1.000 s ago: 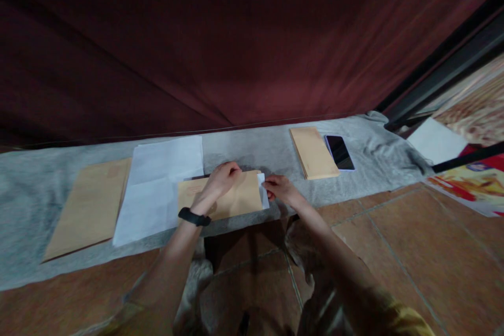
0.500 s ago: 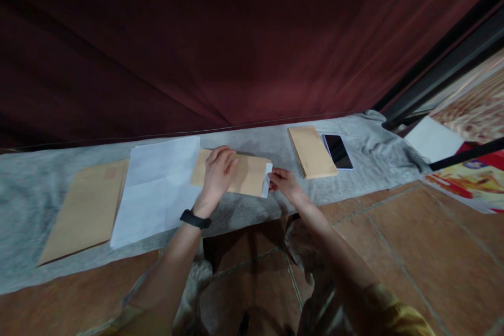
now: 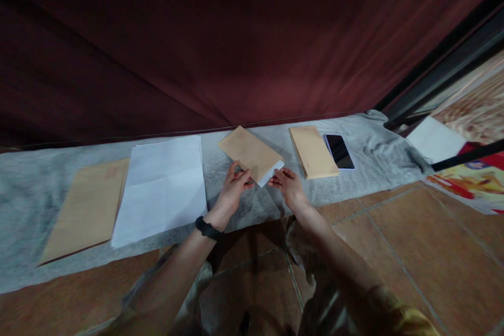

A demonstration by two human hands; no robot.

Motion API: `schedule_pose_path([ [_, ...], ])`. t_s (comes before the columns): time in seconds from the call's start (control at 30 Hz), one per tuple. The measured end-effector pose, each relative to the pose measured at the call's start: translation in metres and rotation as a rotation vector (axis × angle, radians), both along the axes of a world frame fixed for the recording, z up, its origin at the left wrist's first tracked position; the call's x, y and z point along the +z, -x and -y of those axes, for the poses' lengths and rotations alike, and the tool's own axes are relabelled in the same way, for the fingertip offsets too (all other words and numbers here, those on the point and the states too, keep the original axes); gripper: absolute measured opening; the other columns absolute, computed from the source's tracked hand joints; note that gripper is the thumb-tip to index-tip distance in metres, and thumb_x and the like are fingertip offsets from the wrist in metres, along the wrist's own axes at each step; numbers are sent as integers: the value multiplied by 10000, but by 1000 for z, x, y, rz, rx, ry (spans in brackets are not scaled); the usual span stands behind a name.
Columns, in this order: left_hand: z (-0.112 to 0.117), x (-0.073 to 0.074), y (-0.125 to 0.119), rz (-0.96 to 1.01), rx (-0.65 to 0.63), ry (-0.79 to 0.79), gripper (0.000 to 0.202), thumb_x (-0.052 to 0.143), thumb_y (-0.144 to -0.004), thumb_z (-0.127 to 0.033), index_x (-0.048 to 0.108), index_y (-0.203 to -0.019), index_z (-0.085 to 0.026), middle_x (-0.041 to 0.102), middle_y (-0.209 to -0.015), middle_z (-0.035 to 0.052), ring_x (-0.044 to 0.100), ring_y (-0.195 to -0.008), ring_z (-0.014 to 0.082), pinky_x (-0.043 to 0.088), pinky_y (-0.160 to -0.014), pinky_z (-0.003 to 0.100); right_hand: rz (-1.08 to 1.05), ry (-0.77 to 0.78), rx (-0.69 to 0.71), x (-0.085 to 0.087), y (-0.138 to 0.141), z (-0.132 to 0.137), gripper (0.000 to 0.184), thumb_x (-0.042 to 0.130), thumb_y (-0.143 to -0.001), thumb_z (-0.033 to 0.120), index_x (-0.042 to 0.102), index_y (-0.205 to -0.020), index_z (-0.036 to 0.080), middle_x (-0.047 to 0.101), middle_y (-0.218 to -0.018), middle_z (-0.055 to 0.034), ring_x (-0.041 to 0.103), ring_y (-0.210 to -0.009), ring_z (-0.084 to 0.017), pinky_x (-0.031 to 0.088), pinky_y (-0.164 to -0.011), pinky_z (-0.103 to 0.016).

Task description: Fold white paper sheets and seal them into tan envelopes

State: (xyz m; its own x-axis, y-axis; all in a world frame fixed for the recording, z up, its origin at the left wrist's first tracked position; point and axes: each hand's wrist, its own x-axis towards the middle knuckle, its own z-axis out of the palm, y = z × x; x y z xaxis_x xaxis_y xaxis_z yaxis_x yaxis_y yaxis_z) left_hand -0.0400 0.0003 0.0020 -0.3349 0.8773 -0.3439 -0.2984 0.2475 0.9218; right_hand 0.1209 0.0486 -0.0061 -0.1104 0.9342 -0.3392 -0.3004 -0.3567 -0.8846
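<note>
A brown paper envelope [image 3: 252, 152] lies at a slant over the grey cloth, its far left corner pointing away from me. White paper [image 3: 271, 174] shows at its near right end; whether it is a sheet inside or a flap I cannot tell. My left hand [image 3: 233, 189] grips the envelope's near edge between thumb and fingers. My right hand [image 3: 288, 186] has its fingertips pinched on the white paper. To the left lie white sheets [image 3: 161, 189], overlapping a larger brown envelope [image 3: 86, 207]. A small stack of brown envelopes [image 3: 314, 152] rests right of my right hand.
A phone [image 3: 339, 152] lies dark-screened beside the envelope stack. The grey cloth [image 3: 378, 147] covers a long narrow surface, with a dark red curtain [image 3: 252, 52] behind it. At right are a black frame bar [image 3: 468, 153] and a colourful printed package [image 3: 472, 184]. Tiled floor [image 3: 429, 241] lies below.
The envelope has turned from nearly level to slanted, its left end swinging away from me and off the white sheets. My left hand has moved right and nearer, from its top to its near edge.
</note>
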Motion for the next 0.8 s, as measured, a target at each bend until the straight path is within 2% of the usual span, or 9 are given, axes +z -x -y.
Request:
schedule_pose_path([
  [0.1,8,3,-9,146,20,-25,869,821,-739,-252,368,-1481,-263,700,-912,5,690,-780,162,579,-714,298,-66,28,-9,-2,1,3,395,887,-643,445,573,-695,211,648,-612,20,627,-558,-126,599,-590,-264],
  [0.17,11,4,-11,171,65,-31,904,827,-706,-188,375,-1485,-271,713,-887,-3,688,-767,160,565,-685,272,-76,48,4,-3,2,5,378,890,-648,420,580,-684,208,642,-596,28,628,-551,-125,597,-583,-268],
  [0.3,10,3,-9,171,52,19,605,801,-677,-157,601,-1245,-219,723,-835,3,642,-654,126,504,-577,220,-82,82,26,-5,1,8,302,874,-646,368,630,-703,199,662,-622,22,631,-550,-130,586,-552,-263],
  [0.37,8,2,-7,147,38,40,495,780,-667,-153,643,-1139,-208,708,-792,-10,603,-591,103,480,-539,205,-62,111,38,-5,0,8,270,862,-648,343,648,-718,195,666,-632,18,632,-549,-130,576,-533,-250],
  [0.53,7,2,-2,105,21,61,404,768,-657,-169,660,-1044,-207,698,-768,-14,595,-587,97,477,-527,192,-16,175,80,-4,-3,7,234,841,-644,286,642,-711,185,667,-628,14,614,-527,-112,523,-473,-206],
  [0.8,9,1,-6,157,-4,36,374,783,-682,-255,659,-1029,-196,731,-945,32,659,-705,133,532,-578,228,43,145,13,-3,6,8,243,792,-671,366,618,-684,198,667,-596,13,547,-473,-95,397,-409,-189],
])
